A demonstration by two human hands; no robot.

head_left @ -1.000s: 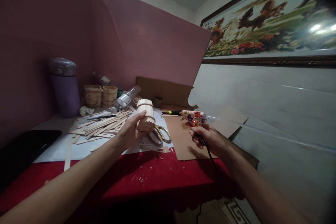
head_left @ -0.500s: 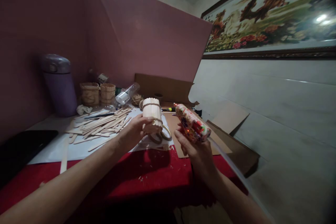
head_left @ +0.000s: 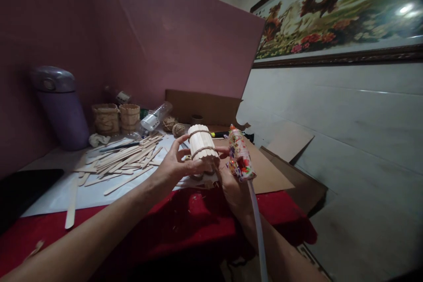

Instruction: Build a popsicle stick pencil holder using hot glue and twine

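A small barrel of upright wooden craft sticks [head_left: 202, 140], bound with two bands of twine, is tilted above the front of the table. My left hand [head_left: 181, 161] grips it from the left, fingers and thumb around its side. My right hand [head_left: 233, 185] is closed round a flower-patterned hot glue gun [head_left: 240, 154], its nozzle pointing up and a long pale glue stick trailing from its back. Fingers of the right hand reach to the barrel's right side; whether they touch it is hard to tell. Scissors behind the hands are mostly hidden.
Loose craft sticks [head_left: 128, 158] are heaped on white paper at left. Behind them stand two finished stick cups [head_left: 129, 116], a clear plastic bottle [head_left: 156, 116] and twine balls [head_left: 178, 129]. A purple flask [head_left: 61, 110] stands far left. Cardboard [head_left: 267, 169] lies at right on red cloth [head_left: 194, 216].
The barrel has turned and moved slightly right in my left hand. My right hand has come closer to it, and the glue gun has swung more upright. The view has shifted slightly right.
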